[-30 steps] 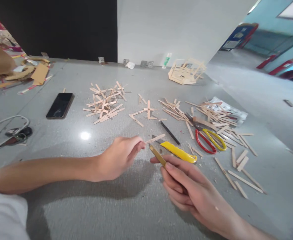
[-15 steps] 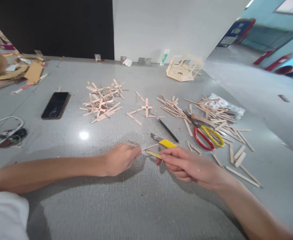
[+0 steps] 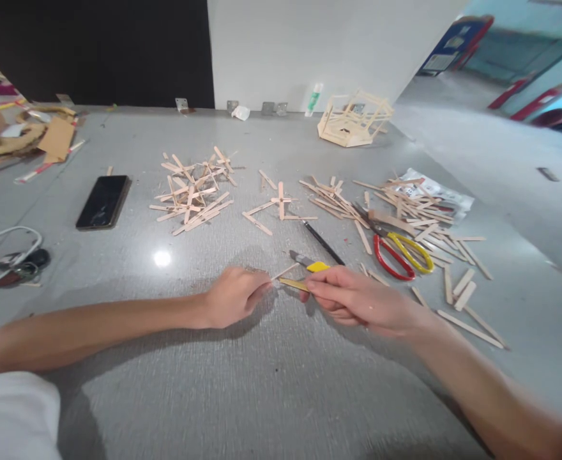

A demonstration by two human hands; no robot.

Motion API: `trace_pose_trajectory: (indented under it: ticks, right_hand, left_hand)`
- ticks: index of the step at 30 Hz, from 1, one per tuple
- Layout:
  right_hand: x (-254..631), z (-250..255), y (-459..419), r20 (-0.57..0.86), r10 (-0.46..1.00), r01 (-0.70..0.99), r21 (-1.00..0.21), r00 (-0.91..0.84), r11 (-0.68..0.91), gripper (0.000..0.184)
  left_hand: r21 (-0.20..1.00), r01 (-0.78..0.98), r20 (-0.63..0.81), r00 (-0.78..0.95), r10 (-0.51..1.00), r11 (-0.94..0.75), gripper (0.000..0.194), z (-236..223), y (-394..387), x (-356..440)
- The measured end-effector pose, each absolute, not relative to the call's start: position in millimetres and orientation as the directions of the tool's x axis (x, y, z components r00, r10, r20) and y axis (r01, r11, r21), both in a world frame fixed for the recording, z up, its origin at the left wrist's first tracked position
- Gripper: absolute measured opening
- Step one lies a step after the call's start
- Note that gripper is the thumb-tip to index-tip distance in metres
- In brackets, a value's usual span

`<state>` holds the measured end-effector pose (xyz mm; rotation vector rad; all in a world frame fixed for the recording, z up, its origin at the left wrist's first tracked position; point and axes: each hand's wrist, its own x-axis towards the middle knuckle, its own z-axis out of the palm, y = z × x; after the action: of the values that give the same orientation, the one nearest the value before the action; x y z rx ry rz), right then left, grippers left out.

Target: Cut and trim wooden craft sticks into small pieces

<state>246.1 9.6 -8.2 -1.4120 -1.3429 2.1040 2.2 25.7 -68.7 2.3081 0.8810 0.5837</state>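
My left hand (image 3: 237, 296) is closed, pinching a thin wooden craft stick (image 3: 285, 273) that slants up and to the right from its fingertips. My right hand (image 3: 357, 298) grips a narrow, flat yellowish strip (image 3: 292, 284) between thumb and fingers; its exact kind is unclear. The strip's free end lies close to the stick by my left fingers; whether they touch I cannot tell. Just beyond my right hand is a yellow utility knife (image 3: 316, 266), blade out and partly hidden by the hand. A black pen-like craft knife (image 3: 323, 243) lies behind it.
Piles of craft sticks (image 3: 189, 207) spread across the table, with more to the right (image 3: 425, 214). Scissors with red and yellow handles (image 3: 410, 252) rest among them. A phone (image 3: 103, 202), cable and keys (image 3: 22, 262) are left. A stick frame (image 3: 355, 121) and glue tube (image 3: 314, 99) stand behind.
The view has shifted slightly. My right hand and the yellowish strip have moved a little up; the stick in my left hand now tilts more steeply. Both grips are unchanged.
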Motion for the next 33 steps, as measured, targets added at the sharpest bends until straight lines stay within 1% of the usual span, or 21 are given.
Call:
trace_pose_trajectory:
  ticks: [2,5,7,9,11,14,16,18,19,20,21,22,23,24,26,27,29,30,31,32,33]
  right_hand:
    - [241,-14,7,-0.562,0.697,0.275,-0.827,-0.446,-0.491,0.044]
    - [220,-32,-13,-0.443,0.851,0.343,-0.875,-0.281,-0.342,0.041]
    - [212,-39,-23,-0.401,0.881,0.341,-0.888,-0.250,-0.308,0.040]
    - [216,-37,-21,-0.446,0.844,0.274,-0.887,-0.297,-0.372,0.041]
    - [230,-27,-10,-0.524,0.761,0.210,-0.852,-0.383,-0.480,0.043]
    - [247,-15,6,-0.598,0.640,0.239,-0.793,-0.483,-0.560,0.046]
    - [245,-16,5,-0.592,0.650,0.248,-0.800,-0.476,-0.547,0.046]
    - [232,-24,-5,-0.536,0.747,0.241,-0.844,-0.392,-0.479,0.044]
    - [223,-28,-12,-0.482,0.815,0.264,-0.872,-0.321,-0.411,0.043]
    - [216,-33,-18,-0.388,0.891,0.324,-0.896,-0.235,-0.304,0.041]
    - [211,-35,-22,-0.300,0.936,0.383,-0.899,-0.182,-0.213,0.039]
    - [210,-36,-23,-0.259,0.952,0.417,-0.893,-0.163,-0.171,0.038]
    - [211,-35,-21,-0.277,0.943,0.422,-0.889,-0.184,-0.178,0.038]
    - [217,-31,-16,-0.346,0.909,0.398,-0.887,-0.234,-0.235,0.039]
    - [232,-23,-2,-0.508,0.775,0.321,-0.856,-0.376,-0.405,0.043]
    - [239,-18,5,-0.551,0.721,0.306,-0.834,-0.420,-0.459,0.044]
    - [246,-14,12,-0.588,0.660,0.300,-0.808,-0.468,-0.507,0.046]
    - [244,-15,11,-0.585,0.669,0.305,-0.810,-0.458,-0.500,0.046]
    - [240,-18,7,-0.566,0.709,0.312,-0.824,-0.422,-0.472,0.046]
    - [234,-21,1,-0.528,0.768,0.328,-0.844,-0.364,-0.424,0.046]
    - [228,-25,-6,-0.457,0.844,0.368,-0.863,-0.280,-0.345,0.045]
  left_hand:
    - [0.659,0.450,0.194,0.673,0.714,-0.603,0.033,-70,26,2]
    - [0.654,0.466,0.202,0.651,0.731,-0.596,0.035,-73,27,2]
    - [0.647,0.471,0.210,0.646,0.734,-0.600,0.036,-73,27,2]
    - [0.640,0.467,0.216,0.652,0.727,-0.610,0.035,-73,26,2]
    - [0.635,0.458,0.220,0.665,0.713,-0.622,0.032,-72,25,1]
    - [0.634,0.446,0.218,0.680,0.700,-0.631,0.030,-71,24,2]
    - [0.639,0.451,0.215,0.673,0.708,-0.623,0.029,-70,24,3]
    - [0.646,0.467,0.209,0.652,0.728,-0.604,0.030,-71,25,3]
    - [0.649,0.476,0.205,0.642,0.739,-0.594,0.031,-71,25,3]
    - [0.652,0.484,0.201,0.632,0.748,-0.584,0.032,-71,26,3]
    - [0.655,0.489,0.197,0.626,0.755,-0.576,0.034,-72,26,3]
    - [0.657,0.491,0.193,0.624,0.757,-0.572,0.034,-72,26,3]
    - [0.660,0.488,0.190,0.627,0.755,-0.572,0.034,-72,26,3]
    - [0.662,0.481,0.188,0.635,0.749,-0.575,0.034,-72,27,3]
    - [0.664,0.465,0.187,0.654,0.733,-0.585,0.032,-71,27,3]
    - [0.664,0.459,0.188,0.662,0.726,-0.590,0.032,-71,28,3]
    - [0.666,0.452,0.190,0.667,0.721,-0.594,0.032,-70,28,4]
    - [0.669,0.451,0.191,0.664,0.723,-0.591,0.033,-70,28,4]
    - [0.673,0.452,0.192,0.658,0.728,-0.586,0.033,-71,28,4]
    - [0.677,0.453,0.193,0.651,0.734,-0.580,0.033,-71,28,5]
    - [0.682,0.455,0.194,0.644,0.740,-0.573,0.034,-71,28,4]
